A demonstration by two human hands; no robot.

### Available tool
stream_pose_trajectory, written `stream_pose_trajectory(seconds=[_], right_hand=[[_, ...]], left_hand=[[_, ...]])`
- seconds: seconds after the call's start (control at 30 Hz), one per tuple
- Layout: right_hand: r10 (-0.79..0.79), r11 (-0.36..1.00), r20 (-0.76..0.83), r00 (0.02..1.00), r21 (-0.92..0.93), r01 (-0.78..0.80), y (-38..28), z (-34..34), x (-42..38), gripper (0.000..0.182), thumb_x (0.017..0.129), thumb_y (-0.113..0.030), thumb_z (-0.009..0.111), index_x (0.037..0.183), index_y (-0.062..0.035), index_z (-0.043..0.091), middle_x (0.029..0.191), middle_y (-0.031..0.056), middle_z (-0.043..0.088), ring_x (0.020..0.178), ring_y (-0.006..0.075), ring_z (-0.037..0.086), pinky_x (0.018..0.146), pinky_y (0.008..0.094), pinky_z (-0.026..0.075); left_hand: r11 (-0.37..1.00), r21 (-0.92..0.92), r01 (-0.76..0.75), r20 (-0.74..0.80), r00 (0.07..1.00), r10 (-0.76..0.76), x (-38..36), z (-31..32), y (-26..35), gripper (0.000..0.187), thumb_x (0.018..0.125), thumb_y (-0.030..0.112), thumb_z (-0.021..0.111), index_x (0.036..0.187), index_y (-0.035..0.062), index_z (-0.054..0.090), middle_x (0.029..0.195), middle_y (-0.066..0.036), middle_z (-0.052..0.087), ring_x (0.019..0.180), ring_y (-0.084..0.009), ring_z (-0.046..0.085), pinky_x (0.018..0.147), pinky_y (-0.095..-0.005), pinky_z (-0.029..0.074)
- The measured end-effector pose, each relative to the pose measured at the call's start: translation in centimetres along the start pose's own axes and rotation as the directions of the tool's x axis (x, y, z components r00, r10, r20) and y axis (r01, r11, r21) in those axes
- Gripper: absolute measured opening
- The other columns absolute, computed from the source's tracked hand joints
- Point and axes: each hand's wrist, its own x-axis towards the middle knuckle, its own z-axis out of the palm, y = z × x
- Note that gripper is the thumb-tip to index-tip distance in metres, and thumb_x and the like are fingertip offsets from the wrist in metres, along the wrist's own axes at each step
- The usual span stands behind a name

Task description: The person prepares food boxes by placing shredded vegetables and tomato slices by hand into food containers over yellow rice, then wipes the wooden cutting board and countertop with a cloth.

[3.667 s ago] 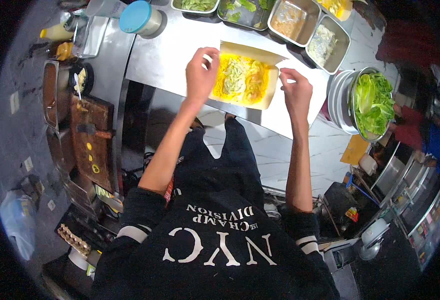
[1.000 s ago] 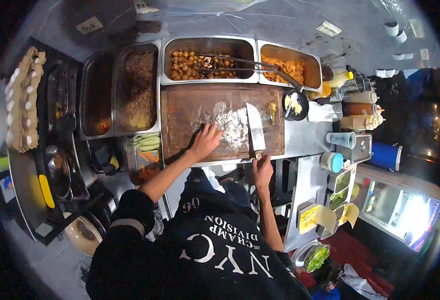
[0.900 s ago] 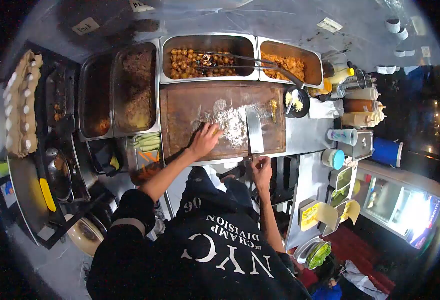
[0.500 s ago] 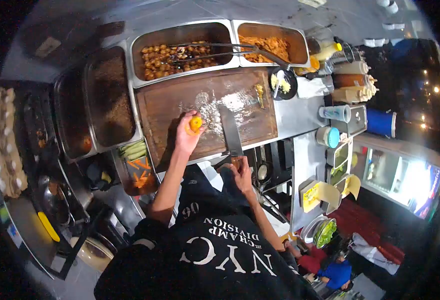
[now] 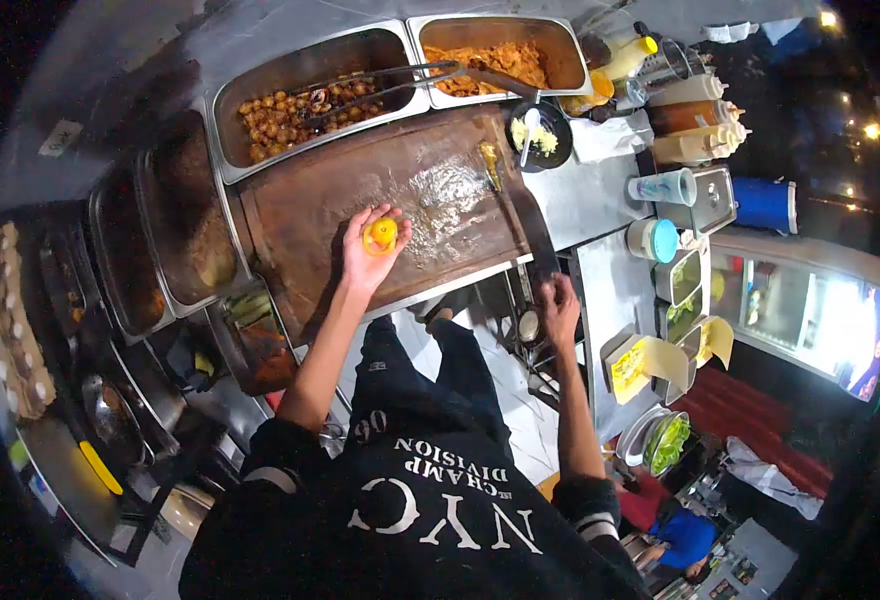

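Note:
A small round yellow-orange fruit (image 5: 381, 234) with a dark spot in its middle rests in the palm of my left hand (image 5: 368, 250), fingers curled around its sides. This hand hovers over the left half of a brown wooden cutting board (image 5: 300, 225). Past the board's right edge, my right hand (image 5: 560, 312) is closed around the handle of a broad-bladed knife (image 5: 534, 228). Its dark blade points away from me along that edge. A wet, shiny patch covers the middle of the board, and a yellowish scrap (image 5: 490, 165) lies near its far right corner.
Behind the board stand a metal pan of small brown balls (image 5: 280, 110) and a pan of orange-brown food (image 5: 500, 62), with tongs (image 5: 390, 75) across them. A black bowl (image 5: 552, 150) and sauce bottles (image 5: 695, 118) stand right. Dark trays (image 5: 200, 215) stand left.
The knife has moved from the middle of the board to its right edge, with my right hand shifting right. The white wet patch looks smeared out. My left hand still holds the fruit.

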Motion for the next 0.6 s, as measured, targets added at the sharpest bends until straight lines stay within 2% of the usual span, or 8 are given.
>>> stream_pose_trajectory(seconds=[0.07, 0.13, 0.2, 0.3, 0.33, 0.4, 0.5, 0.6], right_hand=[[0.024, 0.997, 0.063, 0.998, 0.067, -0.028, 2.0, -0.3, 3.6, 0.030, 0.096, -0.026, 0.058, 0.112, -0.0010, 0.059, 0.099, 0.0156, 0.068, 0.089, 0.0232, 0.064, 0.079, 0.0345, 0.049], [-0.031, 0.999, 0.115, 0.993, 0.019, 0.029, 3.1, -0.6, 7.9, 0.026, 0.095, -0.026, 0.058, 0.113, -0.0076, 0.059, 0.090, 0.0178, 0.069, 0.080, 0.0344, 0.067, 0.070, 0.0399, 0.050], [-0.048, 0.999, 0.165, 0.985, -0.011, 0.051, 2.1, -1.1, 11.0, 0.024, 0.096, -0.026, 0.057, 0.114, -0.0104, 0.058, 0.085, 0.0175, 0.069, 0.077, 0.0356, 0.066, 0.067, 0.0407, 0.049], [-0.199, 0.973, 0.240, 0.950, -0.068, 0.221, 1.9, -1.4, 12.4, 0.022, 0.096, -0.024, 0.057, 0.111, -0.0085, 0.059, 0.089, 0.0172, 0.068, 0.079, 0.0376, 0.065, 0.068, 0.0411, 0.050], [-0.254, 0.958, 0.242, 0.936, -0.068, 0.277, 2.6, -1.4, 11.8, 0.021, 0.096, -0.023, 0.057, 0.110, -0.0076, 0.059, 0.090, 0.0172, 0.067, 0.081, 0.0379, 0.065, 0.069, 0.0416, 0.050], [-0.270, 0.953, 0.167, 0.948, -0.093, 0.287, 4.1, -1.1, 10.0, 0.018, 0.094, -0.020, 0.058, 0.107, -0.0073, 0.059, 0.092, 0.0175, 0.066, 0.086, 0.0378, 0.064, 0.073, 0.0417, 0.050], [-0.228, 0.966, 0.127, 0.965, -0.091, 0.240, 6.0, -1.2, 9.3, 0.018, 0.091, -0.016, 0.060, 0.107, -0.0072, 0.060, 0.101, 0.0138, 0.065, 0.089, 0.0357, 0.064, 0.074, 0.0413, 0.051], [-0.275, 0.954, 0.069, 0.959, -0.108, 0.281, 7.1, -0.6, 11.0, 0.017, 0.091, -0.015, 0.060, 0.107, -0.0077, 0.060, 0.100, 0.0127, 0.064, 0.089, 0.0350, 0.063, 0.073, 0.0410, 0.051]], left_hand=[[1.000, 0.028, 0.004, 0.008, 1.000, -0.005, -0.4, 0.1, -1.0, 0.030, 0.092, 0.029, 0.056, 0.104, 0.0019, 0.062, 0.104, -0.015, 0.064, 0.100, -0.0347, 0.059, 0.091, -0.0449, 0.049], [0.999, 0.053, 0.003, -0.034, 0.999, -0.001, -1.3, 0.1, -1.9, 0.030, 0.092, 0.029, 0.056, 0.103, 0.0017, 0.062, 0.102, -0.014, 0.064, 0.100, -0.0336, 0.059, 0.091, -0.0435, 0.049], [0.999, 0.042, -0.007, -0.050, 0.999, 0.009, -2.5, -0.2, -3.3, 0.029, 0.093, 0.028, 0.056, 0.102, 0.0017, 0.062, 0.101, -0.014, 0.063, 0.100, -0.0330, 0.059, 0.091, -0.0427, 0.050], [0.998, 0.056, -0.037, -0.108, 0.993, 0.043, -5.3, -1.2, -6.3, 0.027, 0.094, 0.028, 0.054, 0.100, 0.0030, 0.061, 0.101, -0.012, 0.062, 0.100, -0.0312, 0.058, 0.090, -0.0424, 0.050], [0.997, 0.064, -0.045, -0.130, 0.990, 0.053, -6.3, -1.3, -7.4, 0.027, 0.094, 0.028, 0.054, 0.100, 0.0034, 0.061, 0.101, -0.012, 0.062, 0.100, -0.0308, 0.058, 0.090, -0.0425, 0.050], [0.993, 0.079, -0.085, -0.164, 0.982, 0.098, -8.2, -3.3, -9.6, 0.027, 0.095, 0.029, 0.053, 0.101, 0.0046, 0.061, 0.103, -0.011, 0.061, 0.100, -0.0297, 0.058, 0.091, -0.0431, 0.049], [0.986, 0.068, -0.153, -0.231, 0.959, 0.164, -10.0, -4.1, -12.9, 0.027, 0.095, 0.030, 0.052, 0.103, 0.0056, 0.060, 0.102, -0.009, 0.060, 0.100, -0.0276, 0.057, 0.091, -0.0422, 0.047], [0.972, 0.099, -0.212, -0.442, 0.866, 0.234, -10.4, -2.6, -16.3, 0.025, 0.095, 0.029, 0.053, 0.102, 0.0062, 0.059, 0.103, -0.008, 0.059, 0.101, -0.0257, 0.056, 0.091, -0.0409, 0.047]])
